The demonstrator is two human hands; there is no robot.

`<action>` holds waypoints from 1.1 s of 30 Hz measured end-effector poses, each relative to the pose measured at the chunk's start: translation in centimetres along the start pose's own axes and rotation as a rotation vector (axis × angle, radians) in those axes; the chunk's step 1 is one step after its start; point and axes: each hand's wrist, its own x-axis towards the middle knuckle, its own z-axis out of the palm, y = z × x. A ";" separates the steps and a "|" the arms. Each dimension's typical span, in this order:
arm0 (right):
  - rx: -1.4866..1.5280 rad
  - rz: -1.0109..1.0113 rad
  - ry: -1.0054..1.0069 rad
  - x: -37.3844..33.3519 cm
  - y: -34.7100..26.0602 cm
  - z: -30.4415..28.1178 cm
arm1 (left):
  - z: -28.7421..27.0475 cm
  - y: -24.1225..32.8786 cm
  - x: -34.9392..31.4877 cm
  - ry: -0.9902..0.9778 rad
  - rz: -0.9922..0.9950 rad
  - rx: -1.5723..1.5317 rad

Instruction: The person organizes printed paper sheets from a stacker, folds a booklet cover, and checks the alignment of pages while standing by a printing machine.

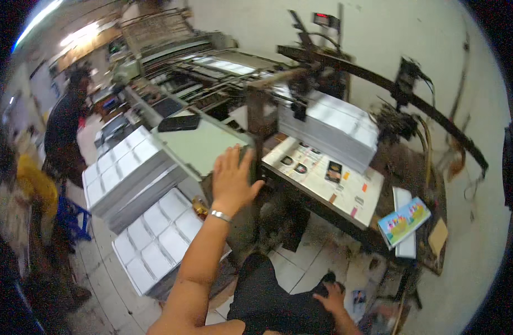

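My left hand (pixel 233 177), with a silver band on its wrist, is stretched out with the fingers apart over the corner of a pale green machine panel (pixel 203 146). Nothing is in it; I cannot tell whether the fingertips touch the panel. A flat black object (pixel 179 123) lies farther back on the panel. Low at the right, my right hand (pixel 333 300) rests by my dark-trousered leg, its fingers loosely spread and holding nothing. Right of the left hand, a cream board (pixel 351 196) carries dark stickers and small coloured tabs. A tall stack of white paper (pixel 337 125) stands behind it.
Two stacks of printed white sheets, one farther (pixel 125 170) and one nearer (pixel 156 240), stand at the left. A colourful printed piece (pixel 404 220) lies at the right. A dark metal bar (pixel 373 78) crosses above the paper. A person in dark clothes (pixel 66 128) stands far left.
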 end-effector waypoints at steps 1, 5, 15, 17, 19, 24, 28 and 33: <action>-0.001 0.066 -0.021 -0.1 -1.1 0.7 | 0.3 0.3 0.4 -0.020 0.057 -0.007; 0.218 0.068 -0.214 1.8 -12.5 12.7 | -4.8 -3.9 3.4 -0.170 0.205 0.280; 0.833 -0.222 -0.331 13.5 -19.4 15.4 | -6.7 -8.1 10.9 -0.356 0.295 0.182; 0.967 -0.271 -0.377 15.8 -20.8 16.4 | -6.0 -11.0 12.3 -0.285 0.469 0.281; 0.984 -0.201 -0.347 16.8 -20.7 17.6 | -4.4 -7.9 11.2 -0.377 0.243 0.199; 0.870 -0.223 -0.604 19.0 -18.5 21.7 | -3.7 -8.7 11.3 -0.419 0.334 0.322; 0.978 -0.207 -0.557 19.4 -18.5 19.3 | -4.5 -9.6 11.9 -0.469 0.196 0.259; 1.118 -0.200 -0.302 19.8 -20.7 23.8 | -3.7 -9.3 12.5 -0.505 0.218 0.262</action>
